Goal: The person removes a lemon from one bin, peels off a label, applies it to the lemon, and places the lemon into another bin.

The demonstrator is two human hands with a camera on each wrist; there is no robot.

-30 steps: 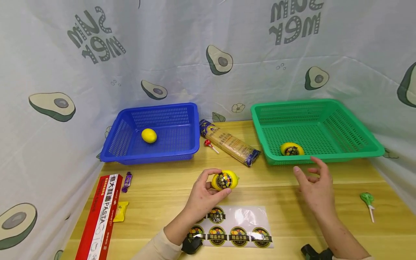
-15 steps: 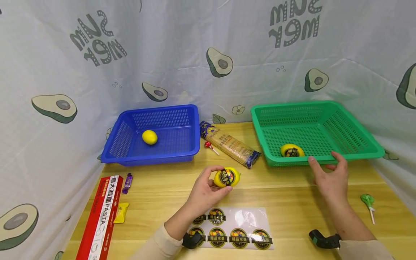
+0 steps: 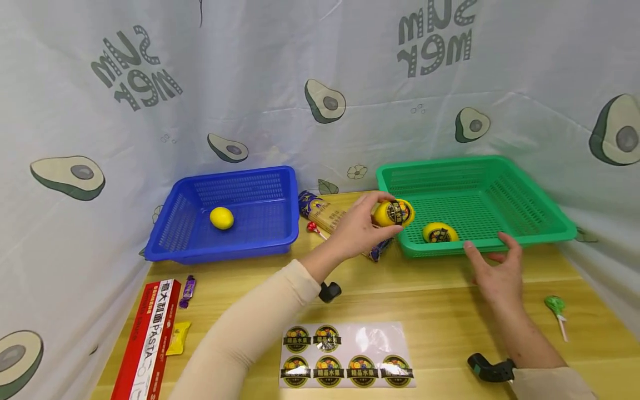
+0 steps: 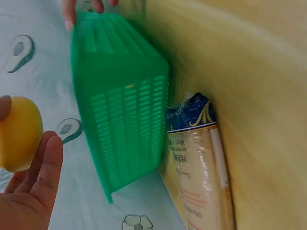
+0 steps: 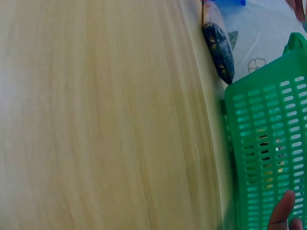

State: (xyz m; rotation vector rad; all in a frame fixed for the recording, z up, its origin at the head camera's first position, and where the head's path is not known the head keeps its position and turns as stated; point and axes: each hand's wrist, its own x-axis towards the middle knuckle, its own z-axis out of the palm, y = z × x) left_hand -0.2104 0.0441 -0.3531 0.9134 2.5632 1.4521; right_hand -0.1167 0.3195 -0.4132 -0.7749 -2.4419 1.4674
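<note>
My left hand (image 3: 357, 228) holds a yellow lemon (image 3: 384, 214) between thumb and fingers, beside the left wall of the green basket (image 3: 482, 244). A round black-and-gold label sticks to that lemon's near side. In the left wrist view, the lemon's plain yellow side (image 4: 21, 134) shows. My right hand (image 3: 500, 278) grips the green basket's front rim, with the thumb (image 5: 283, 208) against the outer wall. A second labelled lemon (image 3: 440, 233) lies inside this basket near the front left corner. In the blue basket (image 3: 220, 253) rests an unlabelled lemon (image 3: 221, 218).
A label sheet (image 3: 362, 344) lies at the front middle. Between the baskets are a spaghetti pack (image 3: 320, 211) and a red lollipop (image 3: 313, 227). A red pasta box (image 3: 147, 339), purple candy (image 3: 187, 292) and yellow packet (image 3: 178, 338) lie left, a green lollipop (image 3: 555, 304) right.
My left hand has carried the labelled lemon rightward and away from me, from above the label sheet to the green basket. My right hand has reached that basket's front rim.
</note>
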